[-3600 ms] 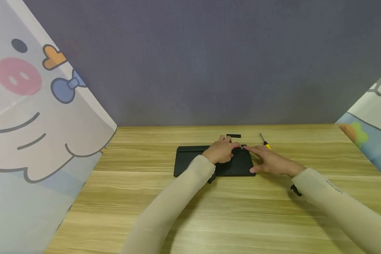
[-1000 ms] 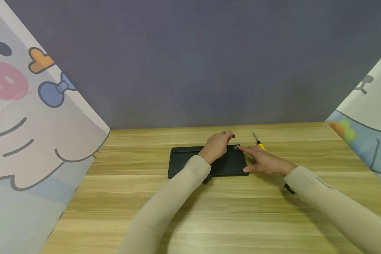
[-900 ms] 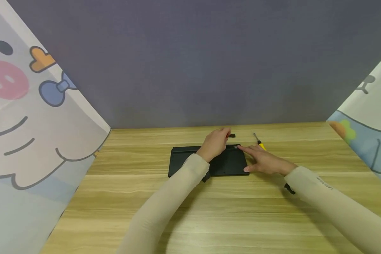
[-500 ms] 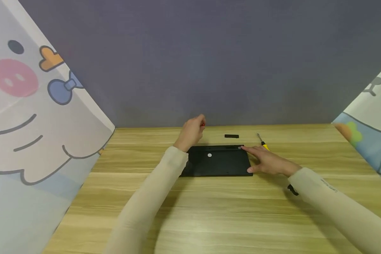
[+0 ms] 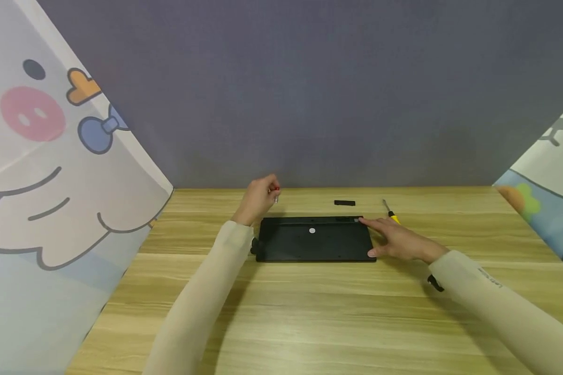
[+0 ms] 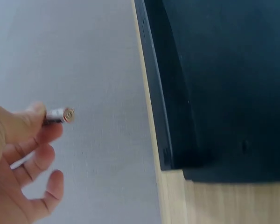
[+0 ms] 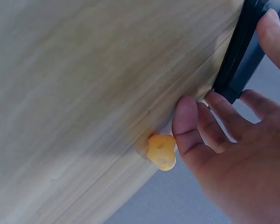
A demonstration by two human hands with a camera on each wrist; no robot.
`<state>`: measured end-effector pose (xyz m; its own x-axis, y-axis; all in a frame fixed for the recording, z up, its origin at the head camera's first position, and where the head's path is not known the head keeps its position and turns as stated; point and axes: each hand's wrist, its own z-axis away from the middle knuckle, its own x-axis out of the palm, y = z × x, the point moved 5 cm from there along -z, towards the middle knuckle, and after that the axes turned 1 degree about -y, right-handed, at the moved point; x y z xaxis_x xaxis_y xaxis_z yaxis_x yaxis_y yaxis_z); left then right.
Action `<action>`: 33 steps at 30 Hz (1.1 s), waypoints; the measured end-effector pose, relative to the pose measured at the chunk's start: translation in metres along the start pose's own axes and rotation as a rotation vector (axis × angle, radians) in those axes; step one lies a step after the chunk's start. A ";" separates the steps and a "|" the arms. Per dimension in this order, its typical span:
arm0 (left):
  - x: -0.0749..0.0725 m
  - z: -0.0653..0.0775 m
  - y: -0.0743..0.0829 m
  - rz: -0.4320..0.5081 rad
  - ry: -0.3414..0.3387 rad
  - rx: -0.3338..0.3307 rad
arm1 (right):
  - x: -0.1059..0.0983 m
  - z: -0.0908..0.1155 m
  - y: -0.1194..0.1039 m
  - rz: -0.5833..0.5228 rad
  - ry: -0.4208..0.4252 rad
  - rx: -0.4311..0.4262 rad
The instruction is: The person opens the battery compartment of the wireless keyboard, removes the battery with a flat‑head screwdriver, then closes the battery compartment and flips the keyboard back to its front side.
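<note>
A black keyboard [image 5: 316, 242] lies underside up on the wooden table, a small white round sticker near its middle. Beyond its far left corner my left hand [image 5: 258, 198] is raised off the table. Thumb and index finger there pinch a small cylindrical battery [image 6: 60, 115], one flat end showing in the left wrist view. My right hand [image 5: 401, 240] rests at the keyboard's right edge, fingers stretched to the far corner and thumb at the near corner. By that far corner, the battery compartment [image 5: 344, 219] lies uncovered; its inside is too small to make out.
A small black strip, likely the battery cover [image 5: 344, 203], lies behind the keyboard. A screwdriver [image 5: 391, 212] with a yellow and black handle lies behind my right hand. A grey panel [image 5: 309, 94] stands along the table's far edge, with cartoon-printed panels at both sides.
From the compartment and the black strip, my left hand has moved left past the keyboard's far left corner, carrying the battery. The right hand stays on the keyboard's right edge.
</note>
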<state>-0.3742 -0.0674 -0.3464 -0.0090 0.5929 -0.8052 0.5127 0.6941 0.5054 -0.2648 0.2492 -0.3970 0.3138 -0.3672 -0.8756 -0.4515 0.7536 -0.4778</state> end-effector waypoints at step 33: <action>0.025 0.001 -0.076 -0.053 -0.303 -0.299 | 0.005 0.000 -0.006 0.015 -0.006 0.026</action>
<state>-0.4127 -0.1060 -0.4056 0.2469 0.4377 -0.8646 0.2459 0.8347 0.4928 -0.2603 0.2423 -0.3986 0.3125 -0.3523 -0.8822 -0.4340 0.7731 -0.4625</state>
